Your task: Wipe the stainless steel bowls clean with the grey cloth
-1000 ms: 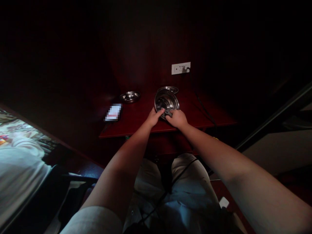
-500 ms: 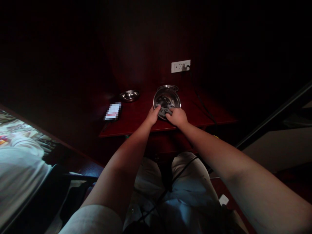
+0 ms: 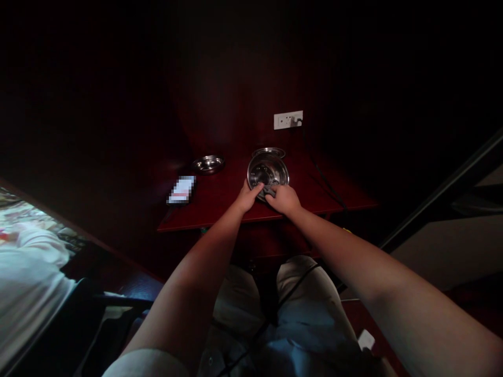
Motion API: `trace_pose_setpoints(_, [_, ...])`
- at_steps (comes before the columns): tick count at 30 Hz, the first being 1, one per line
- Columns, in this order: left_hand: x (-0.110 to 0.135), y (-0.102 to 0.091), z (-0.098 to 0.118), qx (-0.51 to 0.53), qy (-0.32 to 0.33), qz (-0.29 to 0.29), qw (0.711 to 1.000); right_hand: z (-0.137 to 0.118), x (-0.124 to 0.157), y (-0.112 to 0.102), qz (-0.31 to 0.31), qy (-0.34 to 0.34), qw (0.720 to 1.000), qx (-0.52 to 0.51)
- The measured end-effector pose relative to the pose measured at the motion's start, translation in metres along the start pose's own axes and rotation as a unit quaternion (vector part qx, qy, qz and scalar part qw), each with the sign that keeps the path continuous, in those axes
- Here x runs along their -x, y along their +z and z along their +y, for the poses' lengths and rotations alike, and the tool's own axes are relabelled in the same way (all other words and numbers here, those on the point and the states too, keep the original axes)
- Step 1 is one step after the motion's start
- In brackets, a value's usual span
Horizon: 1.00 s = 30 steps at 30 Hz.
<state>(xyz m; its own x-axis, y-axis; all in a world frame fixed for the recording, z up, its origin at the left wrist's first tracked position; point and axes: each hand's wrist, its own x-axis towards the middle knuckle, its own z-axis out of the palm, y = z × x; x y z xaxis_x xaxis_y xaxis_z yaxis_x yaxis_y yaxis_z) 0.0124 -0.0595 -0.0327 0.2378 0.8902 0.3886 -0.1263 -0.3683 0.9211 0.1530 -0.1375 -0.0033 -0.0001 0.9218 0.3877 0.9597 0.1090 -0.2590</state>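
Observation:
A shiny metal bowl (image 3: 267, 166) is tilted toward me above the front part of the dark red desk (image 3: 223, 204). My left hand (image 3: 248, 196) grips its left side, with the thumb over the near rim. Bunched in my right hand (image 3: 286, 199) is a grey cloth (image 3: 269, 190), pressed to the inside of the bowl near its lower rim. Part of the cloth is hidden by the fingers. Just behind the bowl lies a round metal lid or plate (image 3: 269, 151), partly covered by it. A second, shallower metal bowl (image 3: 208, 164) rests to the left.
A phone (image 3: 181, 189) with a blurred screen lies at the desk's left. On the back wall is a white socket (image 3: 288, 120) with a plug, whose black cable (image 3: 324, 178) runs down the right side. Another person's pale sleeve (image 3: 35, 272) shows at far left.
My view has tipped up slightly, so the desk sits lower in the picture. The cloth is more bunched under my right hand, against the bowl's near inner wall. Both hands keep their hold.

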Motion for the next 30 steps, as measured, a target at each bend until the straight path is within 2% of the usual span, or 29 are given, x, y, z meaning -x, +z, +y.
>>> trace_pose_setpoints(8, [-0.002, -0.001, -0.003, 0.018, -0.002, 0.045, 0.999, -0.003, 0.005, -0.002, -0.010, -0.154, 0.988, -0.032])
trace_pose_setpoints(15, [-0.001, -0.001, 0.000, 0.031, 0.000, 0.037, 0.999, -0.001, 0.004, 0.003, 0.000, -0.224, 0.972, -0.064])
trace_pose_setpoints(19, [-0.002, -0.001, -0.001, 0.039, 0.001, 0.030, 0.999, 0.002, 0.002, 0.008, 0.007, -0.236, 0.968, -0.079])
trace_pose_setpoints(30, [-0.004, -0.001, -0.006, 0.053, 0.000, 0.018, 0.998, 0.005, -0.003, 0.018, 0.019, -0.214, 0.970, -0.112])
